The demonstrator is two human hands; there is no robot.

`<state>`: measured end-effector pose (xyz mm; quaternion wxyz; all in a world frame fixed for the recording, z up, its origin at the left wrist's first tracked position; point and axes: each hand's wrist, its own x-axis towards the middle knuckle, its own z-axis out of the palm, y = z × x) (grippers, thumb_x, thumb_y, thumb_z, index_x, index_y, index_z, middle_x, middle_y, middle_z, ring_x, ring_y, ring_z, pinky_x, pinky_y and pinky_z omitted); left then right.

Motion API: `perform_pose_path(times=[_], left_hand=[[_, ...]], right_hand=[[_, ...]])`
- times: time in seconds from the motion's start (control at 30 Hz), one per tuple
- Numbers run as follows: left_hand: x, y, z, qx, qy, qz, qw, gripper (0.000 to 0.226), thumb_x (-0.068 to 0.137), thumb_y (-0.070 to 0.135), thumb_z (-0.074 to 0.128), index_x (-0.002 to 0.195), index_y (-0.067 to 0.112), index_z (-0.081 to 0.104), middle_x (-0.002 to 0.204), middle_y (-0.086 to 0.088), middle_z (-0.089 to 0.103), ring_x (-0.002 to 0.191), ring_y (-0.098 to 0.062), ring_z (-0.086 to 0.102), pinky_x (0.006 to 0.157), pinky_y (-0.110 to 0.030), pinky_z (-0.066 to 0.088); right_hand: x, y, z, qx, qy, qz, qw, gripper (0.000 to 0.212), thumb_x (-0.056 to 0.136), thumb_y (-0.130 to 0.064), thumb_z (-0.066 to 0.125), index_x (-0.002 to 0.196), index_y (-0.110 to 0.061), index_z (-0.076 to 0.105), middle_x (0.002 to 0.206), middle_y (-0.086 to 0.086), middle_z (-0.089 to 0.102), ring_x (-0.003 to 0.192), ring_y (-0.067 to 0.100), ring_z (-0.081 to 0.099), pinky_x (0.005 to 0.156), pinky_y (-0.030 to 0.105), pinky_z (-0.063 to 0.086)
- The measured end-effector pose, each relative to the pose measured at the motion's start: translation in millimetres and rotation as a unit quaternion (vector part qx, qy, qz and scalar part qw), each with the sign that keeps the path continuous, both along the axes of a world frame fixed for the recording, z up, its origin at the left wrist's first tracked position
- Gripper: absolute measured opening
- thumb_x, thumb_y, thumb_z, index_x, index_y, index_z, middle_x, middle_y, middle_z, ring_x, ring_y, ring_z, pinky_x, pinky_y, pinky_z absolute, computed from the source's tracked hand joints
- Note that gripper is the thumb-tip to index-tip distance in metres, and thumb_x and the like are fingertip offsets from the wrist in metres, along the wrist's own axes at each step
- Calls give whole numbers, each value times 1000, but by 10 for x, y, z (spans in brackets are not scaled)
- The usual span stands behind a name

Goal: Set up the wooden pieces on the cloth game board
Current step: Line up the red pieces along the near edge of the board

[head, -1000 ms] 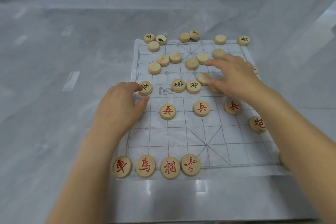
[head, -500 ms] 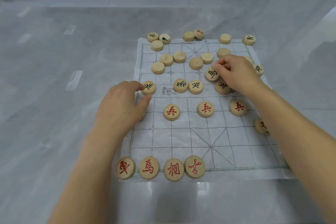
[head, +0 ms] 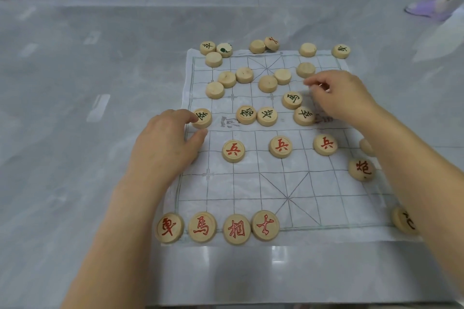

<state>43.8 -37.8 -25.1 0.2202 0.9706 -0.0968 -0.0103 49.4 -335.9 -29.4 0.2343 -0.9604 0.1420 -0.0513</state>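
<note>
The white cloth [head: 313, 188] carries a thin green grid with crossed diagonals, on a grey marbled floor [head: 75, 108]. The pale wooden discs show red characters on the 4 in the near row [head: 218, 227] and on the 3 [head: 280, 146] between the hands; dark green ones mark the disc [head: 202, 118] at the left hand's fingertip and those just beside the right hand [head: 292, 100]. Beyond the hands, several discs [head: 244, 75] lie blank.
</note>
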Motion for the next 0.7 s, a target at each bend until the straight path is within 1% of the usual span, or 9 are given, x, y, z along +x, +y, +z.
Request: perform_pose_path(times=[0.07, 0.1, 0.17, 0.23, 0.3, 0.4, 0.47, 0.53, 0.7], left_hand=[[0, -5, -6, 5, -2, -2, 1000, 35, 88, 39, 53, 118, 22, 58, 116, 0, 59, 110, -21, 53, 81, -33, 41], [0, -8, -9, 6, -4, -3, 1000, 35, 88, 39, 53, 118, 22, 58, 115, 0, 60, 109, -21, 53, 81, -33, 40], [-1, -11, -15, 6, -6, -3, 1000, 35, 88, 39, 53, 118, 22, 58, 114, 0, 60, 109, -21, 53, 80, -32, 40], [-1, -4, -17, 5, -7, -2, 1000, 34, 88, 39, 54, 118, 22, 58, 114, 0, 60, 108, -20, 53, 79, -31, 40], [6, 7, -17, 2, -8, 0, 1000, 34, 88, 38, 54, 117, 22, 58, 114, 0, 60, 108, -20, 53, 80, -31, 40], [17, 17, -27, 3, -7, -1, 1000, 34, 87, 38, 55, 117, 22, 58, 114, 1, 60, 108, -20, 54, 79, -31, 40], [23, 16, -28, 5, -7, -3, 1000, 34, 87, 38, 54, 117, 22, 58, 115, 1, 60, 108, -21, 53, 79, -31, 40], [21, 10, -33, 5, -7, -3, 1000, 35, 87, 39, 54, 117, 21, 58, 117, 0, 60, 109, -21, 53, 80, -32, 40], [22, 15, -45, 5, -10, -2, 1000, 34, 87, 38, 54, 116, 21, 59, 116, 0, 61, 107, -22, 54, 78, -31, 40]], right_hand=[[42, -189, 3, -23, -23, -49, 998, 31, 89, -20, 48, 116, -20, 64, 115, 6, 64, 105, 26, 57, 91, 36, 44], [71, -290, -3, -35, -20, -75, 996, 32, 87, -24, 52, 116, -20, 63, 118, 9, 61, 107, 29, 56, 93, 40, 44], [117, -443, -23, -63, 20, -108, 992, 41, 82, -38, 59, 120, -22, 60, 123, 11, 55, 112, 33, 51, 96, 46, 40], [153, -505, -40, -94, 59, -112, 987, 50, 77, -49, 63, 121, -26, 57, 125, 10, 52, 116, 35, 47, 95, 46, 34], [196, -508, -49, -105, 72, -96, 987, 51, 75, -54, 64, 119, -29, 58, 121, 7, 55, 115, 35, 47, 93, 45, 32], [253, -507, -47, -109, 77, -85, 988, 43, 75, -54, 64, 112, -31, 61, 114, 3, 60, 110, 33, 50, 90, 42, 31], [295, -533, -45, -94, 84, -90, 988, 41, 73, -55, 65, 107, -32, 62, 113, 4, 60, 109, 32, 51, 92, 44, 32], [340, -552, -37, -73, 96, -99, 988, 43, 69, -54, 69, 106, -32, 62, 115, 3, 59, 112, 32, 50, 95, 46, 33], [424, -537, -22, -75, 112, -112, 985, 51, 63, -51, 77, 105, -26, 63, 114, 5, 59, 111, 32, 51, 96, 47, 38]])
